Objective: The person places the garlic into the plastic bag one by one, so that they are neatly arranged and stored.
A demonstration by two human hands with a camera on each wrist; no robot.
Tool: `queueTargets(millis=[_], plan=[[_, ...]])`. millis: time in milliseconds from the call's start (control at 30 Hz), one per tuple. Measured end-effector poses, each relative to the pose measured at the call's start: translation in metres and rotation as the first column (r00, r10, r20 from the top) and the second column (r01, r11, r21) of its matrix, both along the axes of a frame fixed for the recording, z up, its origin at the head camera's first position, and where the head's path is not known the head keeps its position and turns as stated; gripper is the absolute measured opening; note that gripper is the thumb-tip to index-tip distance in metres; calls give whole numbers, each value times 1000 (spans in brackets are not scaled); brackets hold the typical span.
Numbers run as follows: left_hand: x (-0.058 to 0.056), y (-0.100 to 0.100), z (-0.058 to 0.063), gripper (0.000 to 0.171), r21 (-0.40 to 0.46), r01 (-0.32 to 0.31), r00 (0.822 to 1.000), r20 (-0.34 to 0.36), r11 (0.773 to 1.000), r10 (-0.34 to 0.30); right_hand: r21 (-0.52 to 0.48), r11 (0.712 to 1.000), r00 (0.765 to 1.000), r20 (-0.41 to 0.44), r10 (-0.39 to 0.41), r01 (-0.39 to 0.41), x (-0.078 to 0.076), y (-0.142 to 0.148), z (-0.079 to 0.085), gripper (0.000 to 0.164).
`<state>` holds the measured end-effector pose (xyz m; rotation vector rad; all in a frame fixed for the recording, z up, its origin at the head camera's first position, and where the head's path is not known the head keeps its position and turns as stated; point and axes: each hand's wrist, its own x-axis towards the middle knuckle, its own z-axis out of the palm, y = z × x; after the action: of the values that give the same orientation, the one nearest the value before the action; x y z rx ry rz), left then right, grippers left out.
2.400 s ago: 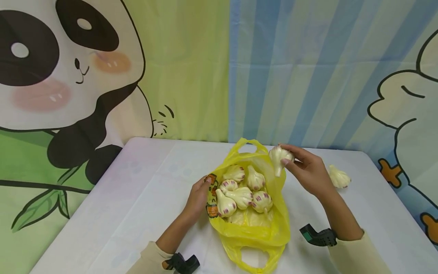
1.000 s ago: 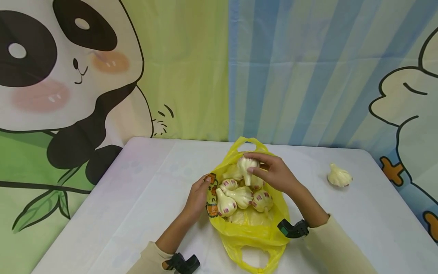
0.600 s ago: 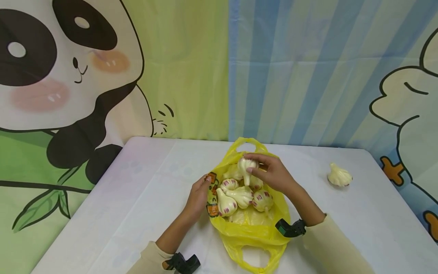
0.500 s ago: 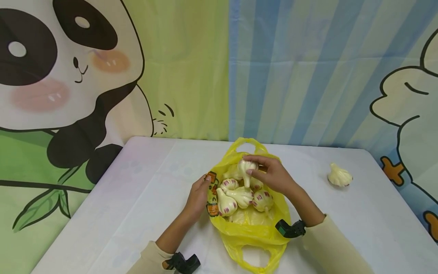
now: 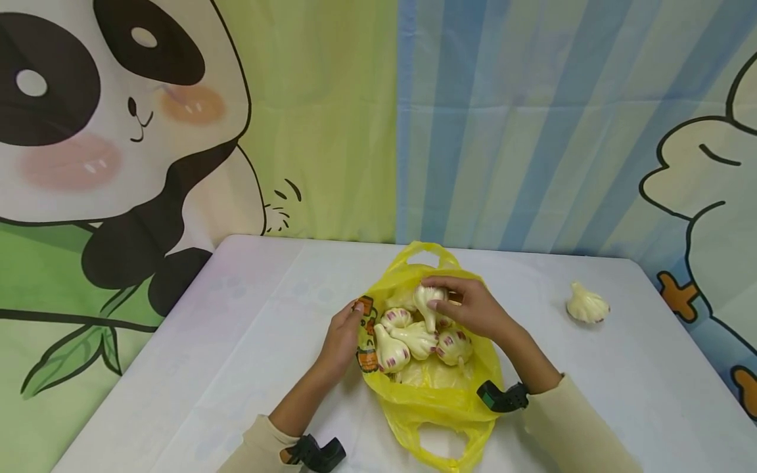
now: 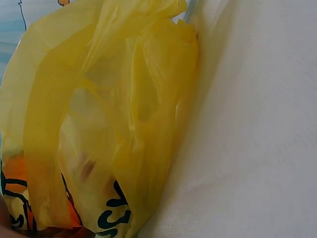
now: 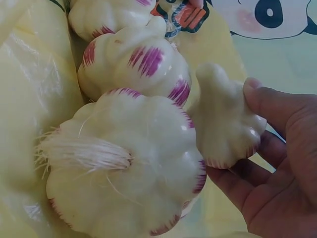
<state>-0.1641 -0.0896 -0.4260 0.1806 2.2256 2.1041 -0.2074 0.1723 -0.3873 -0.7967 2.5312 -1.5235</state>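
A yellow plastic bag [image 5: 437,397] lies open on the table, with several white garlic bulbs [image 5: 393,351] streaked in purple inside. My left hand [image 5: 341,338] grips the bag's left rim, thumb over the printed orange patch. Inside the bag's mouth, my right hand [image 5: 473,305] pinches one garlic bulb [image 5: 430,302] between thumb and fingers, its stem pointing down. The right wrist view shows this held bulb [image 7: 225,119] right beside a larger bulb [image 7: 129,158] with a tuft of roots. In the left wrist view, the bag's side [image 6: 114,114] fills the left half.
A single garlic bulb [image 5: 587,303] lies apart on the white table [image 5: 266,295] at the right. The bag's two handle loops [image 5: 428,249] stretch toward the back and front. A curtain [image 5: 331,118] with a panda print hangs behind the table.
My right hand has brought the garlic bulb from beyond the bag's right rim leftward over the other bulbs, then lowered it slightly. The left hand stays on the rim.
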Motion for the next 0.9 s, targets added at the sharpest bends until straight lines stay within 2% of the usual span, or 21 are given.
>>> queueTargets(millis=[167, 300, 467, 733, 900], plan=[[0, -1, 1, 47, 3, 8, 1000, 2, 1000, -8, 55, 998, 1000, -25, 2, -1, -2, 0, 1, 37], [0, -1, 1, 46, -2, 7, 1000, -1, 1000, -7, 97, 994, 997, -68, -36, 42, -5, 0, 1, 37], [0, 0, 2, 45, -2, 9, 1000, -9, 1000, -9, 124, 988, 994, -77, -81, 90, -9, 0, -1, 36], [0, -1, 3, 45, 6, 13, 1000, -14, 1000, -13, 194, 977, 992, -107, -73, 93, -10, -2, -5, 37], [1, -1, 2, 43, 14, 19, 1000, -13, 1000, -19, 278, 957, 995, -85, -58, 79, -10, -1, -9, 34]])
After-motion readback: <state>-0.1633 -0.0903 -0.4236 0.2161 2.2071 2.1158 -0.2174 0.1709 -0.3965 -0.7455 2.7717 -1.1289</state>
